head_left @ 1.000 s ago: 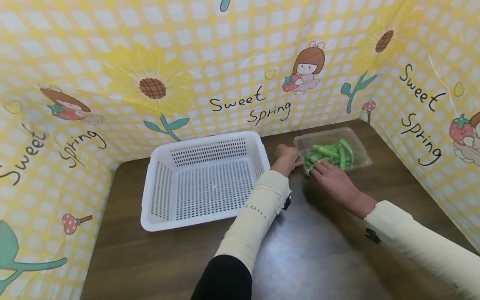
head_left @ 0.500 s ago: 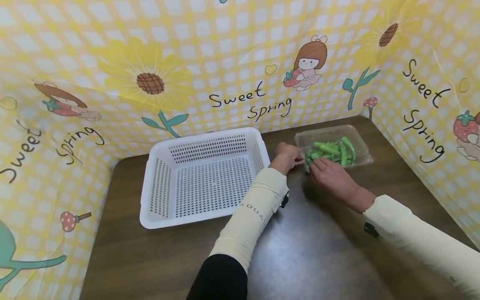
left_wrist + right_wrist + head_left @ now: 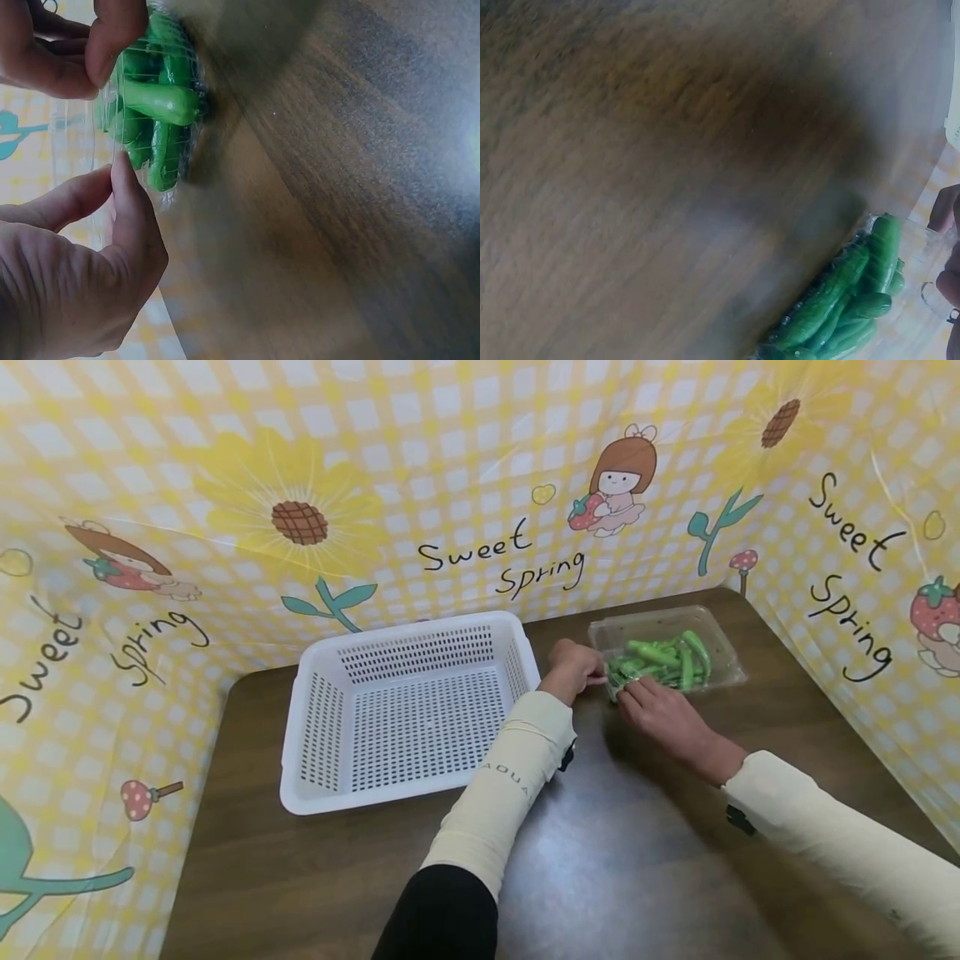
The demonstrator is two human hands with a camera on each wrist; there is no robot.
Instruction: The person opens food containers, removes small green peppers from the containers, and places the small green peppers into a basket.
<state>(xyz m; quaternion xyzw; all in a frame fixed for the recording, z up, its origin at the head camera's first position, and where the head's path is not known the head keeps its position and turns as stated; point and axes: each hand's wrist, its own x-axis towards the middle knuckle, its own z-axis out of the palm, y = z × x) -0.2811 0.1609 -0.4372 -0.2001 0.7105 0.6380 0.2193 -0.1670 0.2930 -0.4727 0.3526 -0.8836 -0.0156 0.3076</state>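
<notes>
Head: Box, clear, 3 o'clock on worktop; peppers, green, inside. Left hand and right hand, both pinching box rim. Basket, white, 8 o'clock. Left sleeve, lettered "AQUA". Backdrop, checked, "Sweet Spring" repeated.
Left wrist: left hand, 8 o'clock; right hand, 10 o'clock; peppers between.
Right wrist: peppers, 5 o'clock; fingers, 4 o'clock, cropped; white edge, 2 o'clock, marks illegible.

A pale glare lay on the table, nearer the body than the right hand; a soft shadow spread beneath that hand. The head view was bright, both wrist views dimmer, the right one smeary.
</notes>
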